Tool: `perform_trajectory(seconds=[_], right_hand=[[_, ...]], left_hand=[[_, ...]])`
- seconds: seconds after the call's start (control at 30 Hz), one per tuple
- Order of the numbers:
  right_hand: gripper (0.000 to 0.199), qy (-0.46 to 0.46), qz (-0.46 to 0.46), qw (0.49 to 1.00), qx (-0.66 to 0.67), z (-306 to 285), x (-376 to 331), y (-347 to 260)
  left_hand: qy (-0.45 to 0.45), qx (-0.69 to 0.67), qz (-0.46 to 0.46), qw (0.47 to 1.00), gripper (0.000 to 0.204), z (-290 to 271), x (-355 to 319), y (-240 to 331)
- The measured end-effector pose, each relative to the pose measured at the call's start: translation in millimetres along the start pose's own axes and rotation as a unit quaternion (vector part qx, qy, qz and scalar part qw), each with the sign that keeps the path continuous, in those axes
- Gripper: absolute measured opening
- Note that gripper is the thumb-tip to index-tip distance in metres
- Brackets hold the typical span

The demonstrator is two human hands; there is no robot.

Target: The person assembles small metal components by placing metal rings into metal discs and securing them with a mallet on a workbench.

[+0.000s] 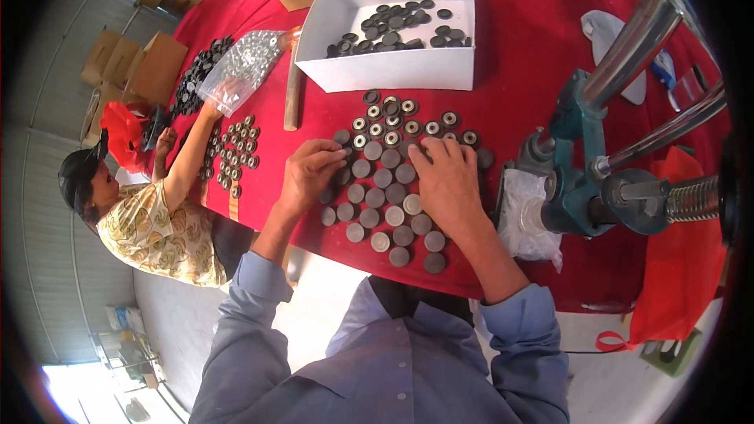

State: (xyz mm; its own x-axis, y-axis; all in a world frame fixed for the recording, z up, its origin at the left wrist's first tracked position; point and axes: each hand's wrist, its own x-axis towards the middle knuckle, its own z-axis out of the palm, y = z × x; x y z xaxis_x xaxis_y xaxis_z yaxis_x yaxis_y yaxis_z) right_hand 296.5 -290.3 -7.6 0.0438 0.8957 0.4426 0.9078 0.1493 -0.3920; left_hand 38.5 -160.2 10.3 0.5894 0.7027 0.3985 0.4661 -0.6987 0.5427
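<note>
dark discs (pixel 385 204), white box (pixel 393 71), clear bag (pixel 243 67)

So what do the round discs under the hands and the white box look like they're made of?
Round discs: dark grey, matte, probably rubber or plastic; several show shiny metal-looking centres. White box: likely cardboard, with thin, flat folded walls and a matte finish. Both hands, left and right, rest on the discs.

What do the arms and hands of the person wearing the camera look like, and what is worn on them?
Both arms wear long sleeves of a blue-grey button shirt, with cuffs pushed up so the forearms are bare. The left hand and the right hand are bare: no gloves, and no rings or watch that I can see.
</note>
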Motion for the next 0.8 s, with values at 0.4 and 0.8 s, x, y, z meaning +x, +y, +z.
perform_trajectory(seconds=[0.4, 0.8], right_hand=[[0.04, -0.009, 0.003, 1.0, 0.013, -3, 1, 0], [0.041, -0.014, 0.002, 1.0, 0.003, -4, 1, 0]], left_hand=[[-0.035, 0.088, 0.071, 0.993, 0.027, -6, -4, -2], [-0.073, 0.151, 0.128, 0.977, 0.036, -11, -3, -2]])
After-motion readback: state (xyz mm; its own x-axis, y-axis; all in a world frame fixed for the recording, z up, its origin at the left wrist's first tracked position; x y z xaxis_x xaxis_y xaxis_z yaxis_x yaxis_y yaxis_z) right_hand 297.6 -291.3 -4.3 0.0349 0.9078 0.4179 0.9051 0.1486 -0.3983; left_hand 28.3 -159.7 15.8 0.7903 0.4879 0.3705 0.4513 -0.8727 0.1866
